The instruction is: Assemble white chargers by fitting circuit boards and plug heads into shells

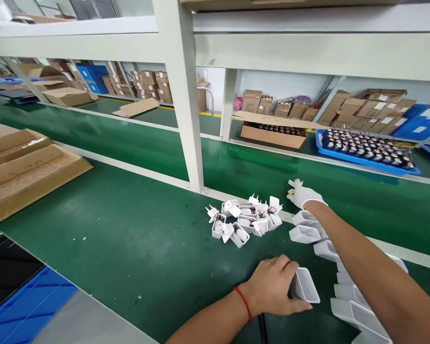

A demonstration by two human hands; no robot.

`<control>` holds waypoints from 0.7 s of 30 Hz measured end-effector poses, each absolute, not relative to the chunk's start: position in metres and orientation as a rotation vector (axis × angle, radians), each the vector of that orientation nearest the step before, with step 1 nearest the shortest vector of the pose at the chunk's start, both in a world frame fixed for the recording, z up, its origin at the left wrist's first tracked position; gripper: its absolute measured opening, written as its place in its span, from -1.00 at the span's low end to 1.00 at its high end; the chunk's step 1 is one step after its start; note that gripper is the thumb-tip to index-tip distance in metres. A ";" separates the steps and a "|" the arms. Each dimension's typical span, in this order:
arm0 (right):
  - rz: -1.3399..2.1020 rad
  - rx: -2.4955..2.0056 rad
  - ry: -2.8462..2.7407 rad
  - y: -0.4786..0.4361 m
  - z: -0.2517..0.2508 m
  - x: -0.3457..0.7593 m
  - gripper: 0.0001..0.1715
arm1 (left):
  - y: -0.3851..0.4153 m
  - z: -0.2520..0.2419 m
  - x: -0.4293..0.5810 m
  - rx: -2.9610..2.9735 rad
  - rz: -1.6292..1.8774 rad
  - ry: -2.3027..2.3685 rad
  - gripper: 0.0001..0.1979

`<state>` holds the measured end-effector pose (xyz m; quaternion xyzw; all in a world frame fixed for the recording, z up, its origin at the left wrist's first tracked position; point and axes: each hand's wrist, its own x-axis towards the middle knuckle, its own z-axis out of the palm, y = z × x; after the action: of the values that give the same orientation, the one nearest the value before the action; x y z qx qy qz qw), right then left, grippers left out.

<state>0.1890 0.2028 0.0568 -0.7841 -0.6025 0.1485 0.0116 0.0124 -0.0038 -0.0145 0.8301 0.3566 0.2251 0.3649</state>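
My left hand (272, 286), bare with a red cord at the wrist, grips a white open plastic shell (304, 285) lying on the green belt (129, 239). My right hand (301, 195), in a white glove, reaches forward past a row of empty white shells (304, 233) and holds a small white part at its fingertips. A heap of white plug halves with prongs and circuit boards (245, 220) lies just left of the right hand. Several more empty shells (358, 315) run under my right forearm toward the lower right.
A white frame post (186, 119) stands behind the heap. Flat cardboard (25, 172) lies at left, blue and black trays (17, 296) at lower left. A blue tray of dark parts (365, 148) and an open carton (272, 131) sit on the far belt.
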 end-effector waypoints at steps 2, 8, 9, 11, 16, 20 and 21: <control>0.508 -2.408 -1.760 0.202 0.065 0.187 -0.48 | -0.003 -0.012 0.011 2.143 0.569 0.940 -0.29; 0.827 -1.952 -1.492 0.156 0.101 0.183 -0.14 | -0.003 0.002 0.004 2.101 0.713 0.951 -0.37; 0.857 -1.864 -1.465 0.140 0.106 0.183 -0.11 | -0.003 0.003 0.003 2.078 0.758 0.951 -0.38; 0.903 -1.707 -1.433 0.104 0.116 0.184 -0.14 | -0.003 0.004 0.002 2.007 0.860 0.967 -0.41; 1.023 -1.293 -1.529 0.018 0.124 0.189 -0.11 | -0.003 -0.002 0.002 1.876 1.128 1.012 -0.49; 0.858 -1.216 -1.876 -0.012 0.106 0.192 -0.03 | -0.001 -0.001 0.001 1.945 1.244 1.004 -0.51; 0.839 -1.213 -1.943 -0.016 0.100 0.192 -0.01 | -0.001 0.000 0.000 1.974 1.266 0.989 -0.51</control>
<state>0.1921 -0.0157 0.0997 -0.4669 -0.7480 0.3229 0.3437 -0.0004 -0.0007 -0.0001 0.7413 0.3714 0.4754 0.2941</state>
